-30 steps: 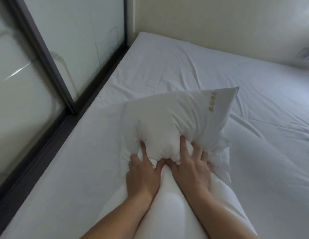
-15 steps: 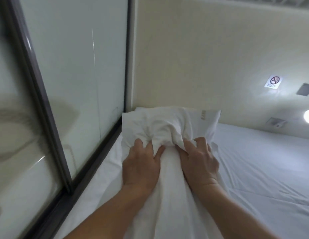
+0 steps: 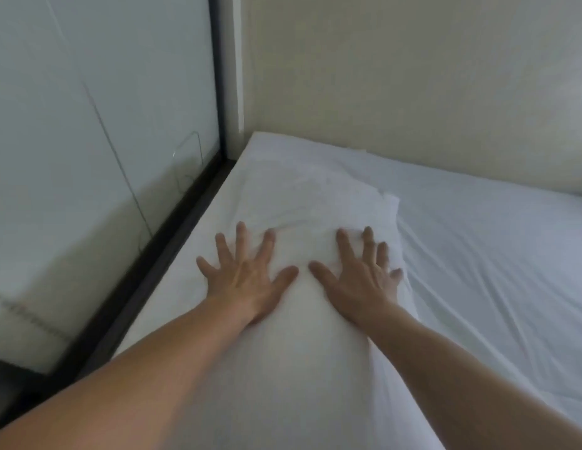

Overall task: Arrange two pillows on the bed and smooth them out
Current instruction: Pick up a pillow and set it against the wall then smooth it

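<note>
A white pillow [image 3: 315,203] lies flat on the bed [image 3: 494,261], in the far left corner against the wall and the glass panel. My left hand [image 3: 247,274] rests palm down on the pillow's near left part, fingers spread. My right hand [image 3: 361,274] presses flat on its near right part, fingers apart too. A white cloth or second pillow [image 3: 299,368] runs from under my hands toward me between my forearms; I cannot tell which it is.
A glass panel [image 3: 98,157] in a dark frame [image 3: 153,264] runs along the bed's left edge. A cream wall [image 3: 413,76] stands behind the bed's head. Wrinkled white sheet spreads out to the right.
Both hands have let go of the bunched pillow and now lie flat on it with fingers spread. The pillow has gone from lifted to lying in the bed's corner.
</note>
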`<control>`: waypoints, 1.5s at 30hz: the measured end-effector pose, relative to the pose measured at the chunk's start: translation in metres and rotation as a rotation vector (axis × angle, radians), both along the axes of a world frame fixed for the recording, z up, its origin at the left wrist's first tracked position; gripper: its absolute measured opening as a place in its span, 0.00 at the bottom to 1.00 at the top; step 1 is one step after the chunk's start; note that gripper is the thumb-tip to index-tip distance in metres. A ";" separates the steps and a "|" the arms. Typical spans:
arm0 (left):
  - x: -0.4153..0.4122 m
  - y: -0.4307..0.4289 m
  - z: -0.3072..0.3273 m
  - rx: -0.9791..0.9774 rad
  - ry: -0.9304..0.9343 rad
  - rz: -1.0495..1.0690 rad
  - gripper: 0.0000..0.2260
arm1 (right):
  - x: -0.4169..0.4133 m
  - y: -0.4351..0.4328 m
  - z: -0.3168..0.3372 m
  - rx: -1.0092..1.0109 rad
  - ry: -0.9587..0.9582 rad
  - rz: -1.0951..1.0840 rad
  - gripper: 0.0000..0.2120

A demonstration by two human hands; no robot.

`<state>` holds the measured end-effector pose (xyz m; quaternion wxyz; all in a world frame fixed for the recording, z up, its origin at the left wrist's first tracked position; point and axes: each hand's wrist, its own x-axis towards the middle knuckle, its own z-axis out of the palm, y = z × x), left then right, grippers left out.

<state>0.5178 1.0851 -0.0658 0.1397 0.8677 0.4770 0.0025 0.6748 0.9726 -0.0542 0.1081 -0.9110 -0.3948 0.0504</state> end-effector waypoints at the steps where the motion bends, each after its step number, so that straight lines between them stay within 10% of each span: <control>1: 0.012 0.015 -0.009 0.015 -0.031 -0.011 0.39 | 0.009 0.017 -0.012 0.016 0.017 -0.021 0.43; 18: 0.063 0.051 -0.089 0.135 -0.013 -0.097 0.30 | 0.022 0.081 -0.088 -0.187 0.007 -0.104 0.40; 27: 0.087 0.061 -0.125 0.340 -0.143 0.062 0.21 | 0.042 0.096 -0.121 0.192 -0.096 -0.146 0.19; 31: 0.083 0.066 -0.100 0.433 -0.179 -0.031 0.06 | 0.044 0.101 -0.099 0.177 -0.025 -0.137 0.21; 45: 0.132 0.115 0.107 0.276 -0.348 -0.103 0.10 | 0.109 0.134 0.092 0.340 0.139 -0.106 0.20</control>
